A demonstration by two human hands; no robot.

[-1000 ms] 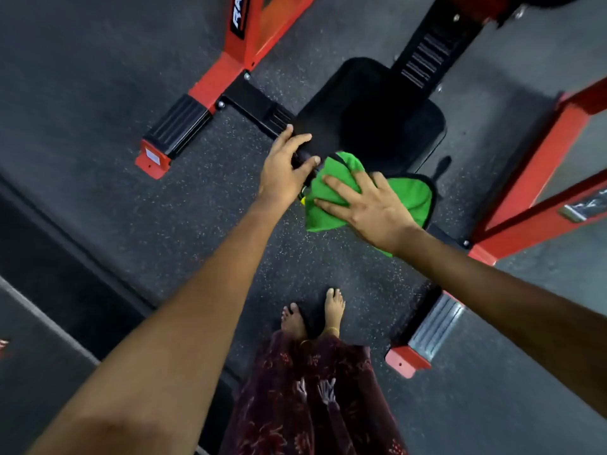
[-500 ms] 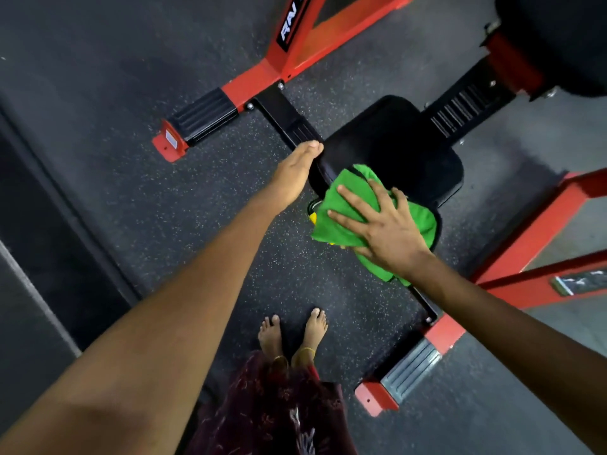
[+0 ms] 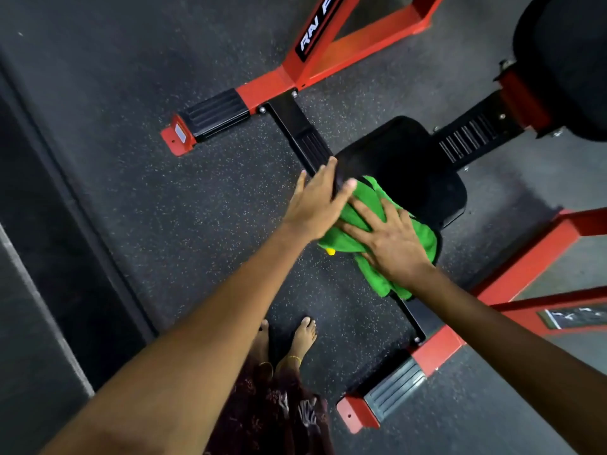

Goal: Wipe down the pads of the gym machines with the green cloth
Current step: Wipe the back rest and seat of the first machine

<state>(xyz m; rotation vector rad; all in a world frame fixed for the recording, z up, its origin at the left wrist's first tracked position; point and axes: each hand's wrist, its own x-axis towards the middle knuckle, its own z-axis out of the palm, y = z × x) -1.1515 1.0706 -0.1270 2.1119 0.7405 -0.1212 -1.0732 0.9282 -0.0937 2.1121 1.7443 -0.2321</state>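
The green cloth (image 3: pixel 387 238) lies bunched on the near edge of the black seat pad (image 3: pixel 410 172), with part of it hanging over the pad's front toward the floor. A small yellow spot (image 3: pixel 331 252) shows at the cloth's lower left edge; what it is cannot be told.

The right hand (image 3: pixel 391 244) lies flat on top of the cloth, fingers straight and spread, pressing it down onto the pad. The left hand (image 3: pixel 317 201) is just beside it at the pad's left corner, fingers straight and held together, the thumb tip touching the cloth's top fold and the fingertips reaching the pad's edge. The two hands sit side by side, almost touching, and neither is curled around anything.

The pad is mounted on a red machine frame (image 3: pixel 295 77) with black ribbed foot covers, a black crossbar (image 3: pixel 302 136) running under the pad and a slotted black bracket (image 3: pixel 473 136) behind it. A second, larger black pad (image 3: pixel 571 60) fills the upper right corner. Below the hands, two bare feet (image 3: pixel 302 336) stand on the dark speckled rubber floor (image 3: pixel 164 224), with a dark patterned garment (image 3: pixel 269 412) above them.
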